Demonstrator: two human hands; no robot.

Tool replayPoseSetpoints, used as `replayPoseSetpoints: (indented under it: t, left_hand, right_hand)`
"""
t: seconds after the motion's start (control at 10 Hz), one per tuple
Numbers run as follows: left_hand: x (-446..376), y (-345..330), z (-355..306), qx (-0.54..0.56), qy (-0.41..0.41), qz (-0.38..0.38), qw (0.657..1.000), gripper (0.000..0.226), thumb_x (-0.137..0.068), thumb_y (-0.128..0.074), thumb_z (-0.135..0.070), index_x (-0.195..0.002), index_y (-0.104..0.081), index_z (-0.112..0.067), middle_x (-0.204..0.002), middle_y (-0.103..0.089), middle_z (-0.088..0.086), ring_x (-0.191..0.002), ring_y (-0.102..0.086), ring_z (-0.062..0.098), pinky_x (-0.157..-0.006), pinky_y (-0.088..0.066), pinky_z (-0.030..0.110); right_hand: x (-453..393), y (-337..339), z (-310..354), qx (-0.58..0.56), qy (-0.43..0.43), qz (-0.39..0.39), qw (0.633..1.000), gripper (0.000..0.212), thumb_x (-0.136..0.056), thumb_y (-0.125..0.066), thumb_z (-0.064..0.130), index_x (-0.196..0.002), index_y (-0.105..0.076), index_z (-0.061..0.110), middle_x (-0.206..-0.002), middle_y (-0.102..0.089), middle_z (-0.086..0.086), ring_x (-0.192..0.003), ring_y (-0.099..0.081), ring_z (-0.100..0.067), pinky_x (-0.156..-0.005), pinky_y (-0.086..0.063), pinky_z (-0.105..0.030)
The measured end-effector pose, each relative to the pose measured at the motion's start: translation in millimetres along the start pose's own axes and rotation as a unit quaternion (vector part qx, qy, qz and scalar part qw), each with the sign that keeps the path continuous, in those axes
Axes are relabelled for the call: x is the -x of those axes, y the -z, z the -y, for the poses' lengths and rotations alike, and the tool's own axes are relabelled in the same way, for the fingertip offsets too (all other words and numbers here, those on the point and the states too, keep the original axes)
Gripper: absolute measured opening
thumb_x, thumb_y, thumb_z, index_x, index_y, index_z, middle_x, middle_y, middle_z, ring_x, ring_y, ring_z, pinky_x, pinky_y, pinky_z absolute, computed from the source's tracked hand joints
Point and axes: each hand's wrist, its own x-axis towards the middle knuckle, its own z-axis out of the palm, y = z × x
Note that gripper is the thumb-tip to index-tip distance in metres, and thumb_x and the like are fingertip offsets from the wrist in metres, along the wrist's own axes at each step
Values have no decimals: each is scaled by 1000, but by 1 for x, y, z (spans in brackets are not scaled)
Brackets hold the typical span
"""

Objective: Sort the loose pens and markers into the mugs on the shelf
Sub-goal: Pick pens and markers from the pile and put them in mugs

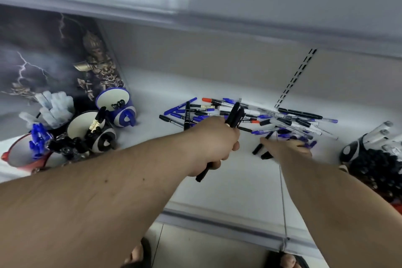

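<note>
A loose pile of pens and markers (272, 116), blue, black and a few red-capped, lies on the white shelf (239, 185). My left hand (215, 143) grips a bundle of black markers (235, 115), held upright above the pile's left side. My right hand (287, 148) reaches into the pile's near right edge, fingers on black and blue pens; whether it holds one is hidden. At left stand mugs: a blue-and-white mug (115, 106) with a few black pens, a black-and-white mug (91, 130) with markers, and a red mug (24, 156) with blue pens.
A holder of clear-capped pens (54, 109) stands behind the left mugs. A dark printed box (54, 54) leans at the back left. Another mug full of black pens (378, 159) stands at the right edge. An upper shelf (195, 2) overhangs. My feet show below.
</note>
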Motion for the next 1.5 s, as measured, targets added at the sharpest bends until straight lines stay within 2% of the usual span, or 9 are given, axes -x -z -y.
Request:
replayPoseSetpoints:
  t: [0.2, 0.5, 0.7, 0.8, 0.9, 1.1, 1.2, 1.3, 1.5]
  left_hand:
    - [6, 16, 14, -38, -6, -21, 999, 10, -101, -49, -23, -96, -56, -17, -80, -58, -1, -60, -43, 14, -48, -32, 23]
    - [11, 39, 29, -64, -4, -20, 998, 16, -100, -48, -20, -112, -56, -11, -81, -57, 2, -59, -44, 14, -47, -33, 22]
    - [15, 50, 35, -75, -13, -23, 997, 8, -100, -48, -18, -102, -52, -12, -78, -53, 1, -54, -38, 14, -45, -30, 20]
    - [16, 59, 37, -63, 16, -8, 998, 6, -99, -50, -22, -100, -52, -15, -68, -41, -1, -49, -25, 12, -43, -21, 19]
    - [19, 66, 39, -49, 25, 10, 998, 20, -98, -52, -36, -94, -51, -17, -63, -31, -3, -48, -19, 12, -42, -16, 19]
    - [28, 66, 43, 92, 52, 6, 994, 58, -76, -61, -74, -86, -52, -18, -73, -41, -1, -51, -28, 10, -41, -22, 18]
    - [40, 65, 38, 162, 55, 71, 983, 67, -61, -63, -85, -75, -56, -20, -70, -49, 0, -52, -36, 12, -41, -23, 20]
    - [55, 62, 33, 200, 57, 127, 970, 60, -65, -67, -77, -80, -66, -19, -66, -58, 3, -57, -51, 17, -50, -35, 23]
    - [75, 72, 33, 375, 64, 113, 918, 31, -86, -58, -43, -80, -70, -15, -66, -65, 5, -58, -64, 23, -59, -48, 28]
  right_hand:
    - [16, -2, -1, 87, 78, -39, 992, 68, -96, -50, 35, -149, -22, 3, -148, -28, -26, -135, -33, -41, -109, -33, -49]
    - [58, -47, -28, 183, 195, -72, 961, 58, -95, -43, 15, -147, -18, 10, -136, -44, -20, -123, -51, -34, -97, -46, -42]
    - [97, -63, -46, 114, 228, -33, 966, 38, -92, -46, 7, -126, -31, 10, -118, -55, -15, -108, -59, -33, -84, -48, -39]
    - [107, -44, -42, -57, 177, 103, 977, 29, -87, -51, 6, -113, -40, 1, -92, -57, -16, -74, -61, -28, -58, -46, -33]
    - [141, -9, -30, -273, 176, 198, 925, 6, -87, -50, 0, -92, -47, 1, -60, -53, -14, -44, -51, -25, -47, -41, -31]
    - [246, 48, 10, -449, 213, 286, 820, 8, -88, -49, -4, -87, -49, 4, -56, -48, -10, -47, -49, -22, -52, -41, -32]
    - [286, 59, 24, -462, 231, 272, 812, 6, -90, -50, -2, -91, -55, 1, -56, -54, -9, -48, -52, -22, -51, -43, -30]
    - [312, 52, 36, -458, 249, 238, 819, 15, -96, -44, 7, -94, -59, 10, -78, -67, -9, -66, -65, -23, -60, -53, -34]
    - [360, 39, 57, -500, 242, 202, 806, 15, -90, -41, 15, -84, -53, 20, -84, -55, 0, -84, -55, -24, -64, -42, -25]
